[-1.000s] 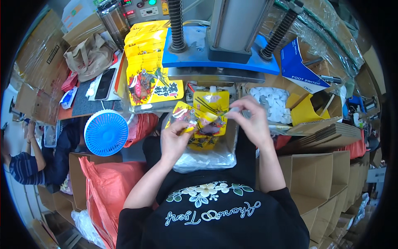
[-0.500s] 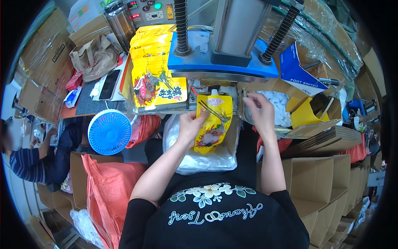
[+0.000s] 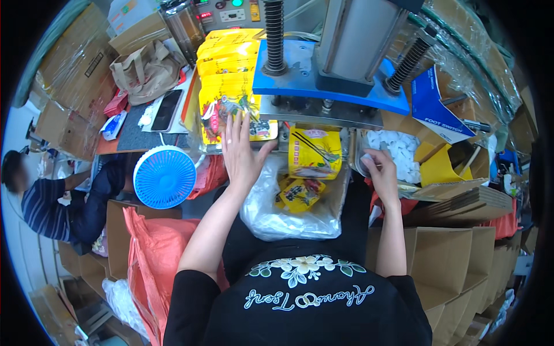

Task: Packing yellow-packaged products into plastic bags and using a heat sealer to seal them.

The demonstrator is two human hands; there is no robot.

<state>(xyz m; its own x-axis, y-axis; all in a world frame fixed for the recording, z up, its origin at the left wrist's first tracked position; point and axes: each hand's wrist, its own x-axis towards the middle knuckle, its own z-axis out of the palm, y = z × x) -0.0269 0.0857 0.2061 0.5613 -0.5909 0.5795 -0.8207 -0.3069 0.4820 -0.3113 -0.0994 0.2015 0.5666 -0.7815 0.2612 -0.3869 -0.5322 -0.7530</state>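
A yellow printed pouch (image 3: 315, 154) hangs with its top edge at the metal bar (image 3: 329, 115) of a press, and neither hand touches it. My left hand (image 3: 239, 153) is open, fingers spread, over the front of a stack of yellow pouches (image 3: 228, 86). To the right, my right hand (image 3: 381, 176) is bent at the near edge of a tray of small white plastic pieces (image 3: 395, 153). Its thumb and fingers are pinched together, and what they hold is too small to make out. More yellow pouches (image 3: 303, 195) lie in a box lined with clear plastic (image 3: 271, 222) below the press.
The press's blue plate (image 3: 329, 92) and spring posts stand ahead. A blue fan (image 3: 165, 176), a phone (image 3: 167, 109) and a cloth bag (image 3: 144, 72) are at left. An open carton (image 3: 456, 173) and stacked cardboard (image 3: 461, 207) stand right. Another person (image 3: 52, 202) sits far left.
My left hand has let go of the pouch and moved up-left to the stack. The pouch now stays at the press, whose metal bar sits lower below the blue plate. My right hand has dropped slightly.
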